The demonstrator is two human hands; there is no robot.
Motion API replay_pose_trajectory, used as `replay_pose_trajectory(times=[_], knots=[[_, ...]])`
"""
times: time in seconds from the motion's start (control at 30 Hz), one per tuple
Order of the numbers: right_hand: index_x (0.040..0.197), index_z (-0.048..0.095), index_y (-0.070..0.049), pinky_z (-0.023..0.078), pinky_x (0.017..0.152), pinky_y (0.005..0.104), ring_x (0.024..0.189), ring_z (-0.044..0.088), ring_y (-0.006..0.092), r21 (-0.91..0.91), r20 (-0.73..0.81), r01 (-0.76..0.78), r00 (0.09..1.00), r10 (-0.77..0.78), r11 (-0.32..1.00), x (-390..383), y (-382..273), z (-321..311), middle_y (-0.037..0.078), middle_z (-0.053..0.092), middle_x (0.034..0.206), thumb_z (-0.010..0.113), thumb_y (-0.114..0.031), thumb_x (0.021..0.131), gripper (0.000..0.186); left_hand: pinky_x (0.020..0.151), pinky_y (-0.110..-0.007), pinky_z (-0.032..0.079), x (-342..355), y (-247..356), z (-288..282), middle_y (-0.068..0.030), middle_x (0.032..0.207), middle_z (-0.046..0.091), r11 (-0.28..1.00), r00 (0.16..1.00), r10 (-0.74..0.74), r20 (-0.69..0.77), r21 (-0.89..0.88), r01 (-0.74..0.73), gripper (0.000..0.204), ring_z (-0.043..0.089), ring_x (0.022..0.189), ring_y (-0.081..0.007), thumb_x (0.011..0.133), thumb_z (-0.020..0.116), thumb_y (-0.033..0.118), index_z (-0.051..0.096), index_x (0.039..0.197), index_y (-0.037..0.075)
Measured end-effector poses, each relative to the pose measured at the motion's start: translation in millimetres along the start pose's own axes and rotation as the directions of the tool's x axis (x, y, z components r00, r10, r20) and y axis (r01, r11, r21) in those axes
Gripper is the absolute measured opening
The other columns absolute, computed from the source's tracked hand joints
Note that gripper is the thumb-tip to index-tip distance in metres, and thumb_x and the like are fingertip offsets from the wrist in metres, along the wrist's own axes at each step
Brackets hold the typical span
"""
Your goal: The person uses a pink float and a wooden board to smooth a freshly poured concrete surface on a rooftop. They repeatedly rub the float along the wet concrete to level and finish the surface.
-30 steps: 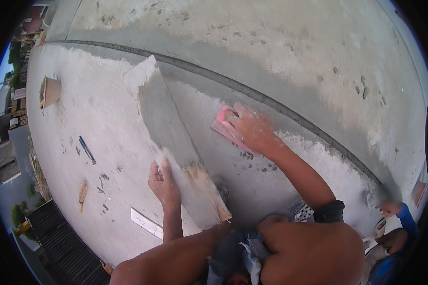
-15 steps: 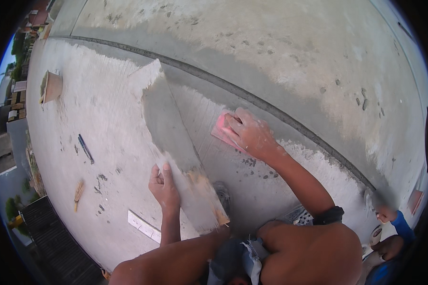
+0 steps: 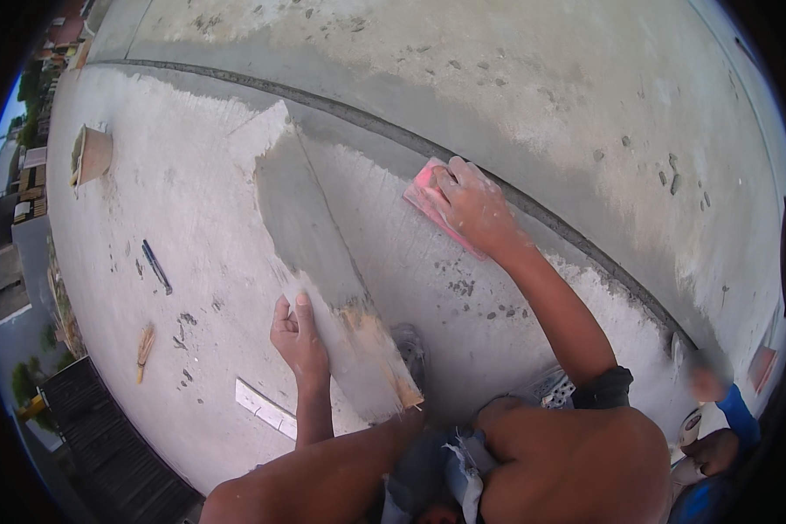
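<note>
My right hand (image 3: 479,208) is closed around the grip of a pink plaster float (image 3: 443,210). The float lies on the pale cement surface, just short of a dark groove (image 3: 358,129). A long board (image 3: 310,236) smeared with grey cement slants across the middle, its bare wooden patch toward me. At its left edge is my left hand (image 3: 300,339), thumb along the edge and fingers bent; the part of the grip under the board is hidden. Dark crumbs of mortar (image 3: 463,287) lie below the float.
On the left are a tub (image 3: 93,155), a dark pen-like tool (image 3: 157,267), a small straw brush (image 3: 145,353) and a white strip (image 3: 265,408). Past the groove lies a damp grey band of cement (image 3: 498,144). A person in a blue sleeve (image 3: 741,412) sits at the lower right.
My right hand has slid the pink float away from me and slightly right, closer to the groove. The board and my left hand have barely shifted.
</note>
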State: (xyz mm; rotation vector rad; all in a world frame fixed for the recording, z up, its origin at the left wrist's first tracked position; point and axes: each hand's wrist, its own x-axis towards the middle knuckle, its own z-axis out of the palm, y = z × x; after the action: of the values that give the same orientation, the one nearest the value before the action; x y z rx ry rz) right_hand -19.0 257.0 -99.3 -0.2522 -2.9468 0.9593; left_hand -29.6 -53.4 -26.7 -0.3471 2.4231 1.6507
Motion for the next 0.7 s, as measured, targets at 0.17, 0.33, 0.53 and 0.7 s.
replay_pose_trajectory(times=[0.17,0.33,0.53,0.7], knots=[[0.114,0.068,-0.004,0.056,0.079,0.0449,0.095,0.066,0.0328,0.142,0.304,0.091,0.944,-0.131,0.986,-27,-9,4,0.014,0.058,0.105,0.059,-0.035,0.104,0.034,0.076,-0.023,0.055,-1,6,8,-0.0149,0.104,0.076,0.999,1.000,0.025,0.009,-0.031,-0.025,0.039,0.070,0.085,-0.0108,0.109,0.061,0.023,0.058,0.129,-0.009],[0.112,0.068,-0.005,0.059,0.079,0.0414,0.096,0.066,0.0289,-0.082,-0.121,0.097,0.987,-0.106,0.992,-27,14,3,0.013,0.058,0.104,0.063,-0.033,0.101,0.030,0.076,-0.024,0.056,-2,-6,14,-0.0168,0.104,0.076,0.994,0.999,0.051,0.007,-0.099,-0.051,0.038,0.071,0.086,-0.0131,0.109,0.059,0.021,0.056,0.129,-0.012],[0.111,0.068,-0.003,0.060,0.077,0.0383,0.097,0.066,0.0249,0.046,-0.025,0.210,0.978,-0.209,0.977,-96,-6,0,0.011,0.059,0.104,0.067,-0.031,0.098,0.032,0.077,-0.025,0.056,0,-4,13,-0.0172,0.106,0.075,0.994,0.996,0.089,-0.007,-0.062,-0.089,0.038,0.071,0.088,-0.0140,0.109,0.059,0.021,0.056,0.130,-0.012],[0.119,0.067,-0.007,0.058,0.079,0.0399,0.100,0.067,0.0272,-0.138,-0.205,-0.020,0.979,-0.009,0.990,-92,36,-15,0.010,0.060,0.101,0.067,-0.033,0.098,0.033,0.077,-0.025,0.056,0,-1,22,-0.0165,0.106,0.075,0.994,0.992,0.075,0.097,-0.090,-0.066,0.041,0.071,0.089,-0.0138,0.109,0.060,0.020,0.054,0.131,-0.013]])
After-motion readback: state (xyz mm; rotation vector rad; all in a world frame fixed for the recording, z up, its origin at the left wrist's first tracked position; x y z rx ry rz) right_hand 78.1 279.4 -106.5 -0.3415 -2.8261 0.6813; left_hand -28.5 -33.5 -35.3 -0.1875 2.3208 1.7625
